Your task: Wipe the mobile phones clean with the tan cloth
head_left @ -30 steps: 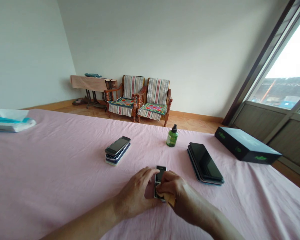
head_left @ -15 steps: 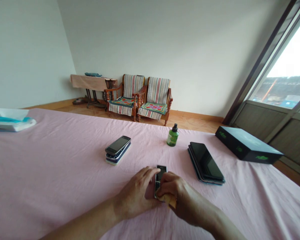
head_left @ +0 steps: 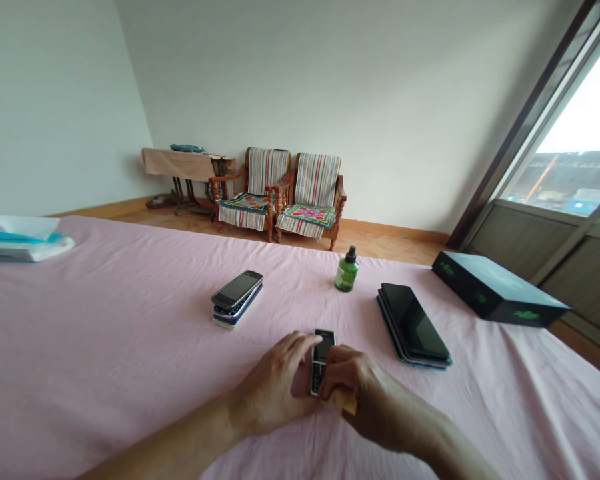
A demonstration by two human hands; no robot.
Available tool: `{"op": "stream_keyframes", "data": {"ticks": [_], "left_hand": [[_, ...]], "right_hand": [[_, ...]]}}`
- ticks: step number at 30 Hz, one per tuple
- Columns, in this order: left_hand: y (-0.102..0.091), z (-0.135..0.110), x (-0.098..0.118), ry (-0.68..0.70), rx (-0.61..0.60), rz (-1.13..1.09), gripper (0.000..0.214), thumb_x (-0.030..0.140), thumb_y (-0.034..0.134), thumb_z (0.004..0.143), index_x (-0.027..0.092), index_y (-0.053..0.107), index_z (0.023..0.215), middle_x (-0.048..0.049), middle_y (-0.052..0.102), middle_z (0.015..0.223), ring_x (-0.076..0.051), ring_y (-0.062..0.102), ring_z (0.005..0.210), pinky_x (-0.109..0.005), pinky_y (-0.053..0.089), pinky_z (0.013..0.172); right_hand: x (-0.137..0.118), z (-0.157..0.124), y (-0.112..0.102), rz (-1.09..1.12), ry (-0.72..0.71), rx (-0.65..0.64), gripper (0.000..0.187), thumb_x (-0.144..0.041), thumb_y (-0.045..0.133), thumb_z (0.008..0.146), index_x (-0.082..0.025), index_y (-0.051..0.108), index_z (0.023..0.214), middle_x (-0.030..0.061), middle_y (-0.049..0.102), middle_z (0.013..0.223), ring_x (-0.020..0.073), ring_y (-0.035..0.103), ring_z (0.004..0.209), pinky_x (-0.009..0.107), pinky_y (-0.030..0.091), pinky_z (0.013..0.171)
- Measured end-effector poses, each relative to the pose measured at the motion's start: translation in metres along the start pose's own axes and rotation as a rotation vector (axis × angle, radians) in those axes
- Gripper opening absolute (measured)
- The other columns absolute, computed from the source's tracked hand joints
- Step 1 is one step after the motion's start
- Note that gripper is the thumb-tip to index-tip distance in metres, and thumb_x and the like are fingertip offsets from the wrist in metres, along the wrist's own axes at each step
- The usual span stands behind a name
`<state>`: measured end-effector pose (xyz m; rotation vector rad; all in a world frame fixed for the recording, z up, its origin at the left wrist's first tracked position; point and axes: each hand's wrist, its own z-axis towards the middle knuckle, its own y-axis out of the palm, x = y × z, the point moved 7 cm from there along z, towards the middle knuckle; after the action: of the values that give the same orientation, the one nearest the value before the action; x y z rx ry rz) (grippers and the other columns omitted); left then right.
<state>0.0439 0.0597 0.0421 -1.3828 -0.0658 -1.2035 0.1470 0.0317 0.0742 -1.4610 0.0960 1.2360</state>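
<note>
A small keypad mobile phone (head_left: 324, 350) lies face up on the pink cloth, its screen end pointing away from me. My left hand (head_left: 276, 375) grips it from the left, fingertips at the screen end and thumb by the bottom end. In my right hand (head_left: 369, 390) a yellow cloth (head_left: 344, 400) is bunched, and the closed fingers rest at the right lower side of the keypad. Part of that cloth is hidden under the palm. Beyond my left hand sits a stack of older phones (head_left: 237, 290), the top one tilted.
A pink tablecloth (head_left: 130, 320) covers the surface. Further back stands a green spray bottle (head_left: 347, 273). Right of my hands lies a pile of dark smartphones (head_left: 413, 320), with a black box (head_left: 495, 290) beyond it. A pack of tissues (head_left: 23, 240) is at the far left.
My right hand with the yellow cloth has shifted slightly right and off the keypad, so more keys show. My left hand keeps its hold on the phone.
</note>
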Motion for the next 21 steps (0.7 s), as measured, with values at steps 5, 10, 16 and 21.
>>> {"op": "stream_keyframes", "data": {"ticks": [5, 10, 16, 21], "left_hand": [[-0.003, 0.001, 0.004, 0.008, 0.002, -0.031, 0.064, 0.023, 0.08, 0.068, 0.023, 0.048, 0.123, -0.0067, 0.057, 0.12, -0.025, 0.054, 0.109, -0.04, 0.045, 0.097], [-0.001, 0.0, 0.001, 0.024, 0.02, -0.044, 0.066, 0.02, 0.08, 0.067, 0.024, 0.046, 0.124, -0.0067, 0.055, 0.124, -0.025, 0.052, 0.114, -0.041, 0.043, 0.1], [0.001, 0.0, 0.0, 0.019, -0.011, -0.028, 0.061, 0.019, 0.078, 0.069, 0.024, 0.049, 0.122, -0.0065, 0.056, 0.123, -0.025, 0.052, 0.114, -0.04, 0.043, 0.1], [0.003, 0.0, -0.004, 0.017, -0.007, -0.009, 0.062, 0.017, 0.078, 0.067, 0.023, 0.049, 0.122, -0.0067, 0.056, 0.124, -0.025, 0.051, 0.116, -0.039, 0.042, 0.102]], "right_hand": [[0.012, -0.001, -0.008, -0.112, 0.053, 0.128, 0.03, 0.007, 0.046, 0.068, -0.018, 0.061, 0.071, 0.0006, 0.06, 0.081, 0.0121, 0.055, 0.075, 0.022, 0.04, 0.068], [0.027, -0.001, 0.0, -0.17, 0.103, 0.241, 0.022, 0.002, 0.05, 0.076, -0.017, 0.061, 0.078, 0.0036, 0.061, 0.087, 0.0154, 0.054, 0.08, 0.025, 0.041, 0.068], [0.031, -0.001, 0.004, -0.169, 0.106, 0.209, 0.028, 0.006, 0.049, 0.075, -0.017, 0.065, 0.073, 0.003, 0.06, 0.085, 0.0148, 0.054, 0.08, 0.025, 0.042, 0.069], [0.026, 0.002, 0.01, -0.177, 0.099, 0.191, 0.026, 0.001, 0.053, 0.078, -0.018, 0.069, 0.074, 0.0038, 0.059, 0.083, 0.0159, 0.053, 0.081, 0.025, 0.042, 0.068]]}}
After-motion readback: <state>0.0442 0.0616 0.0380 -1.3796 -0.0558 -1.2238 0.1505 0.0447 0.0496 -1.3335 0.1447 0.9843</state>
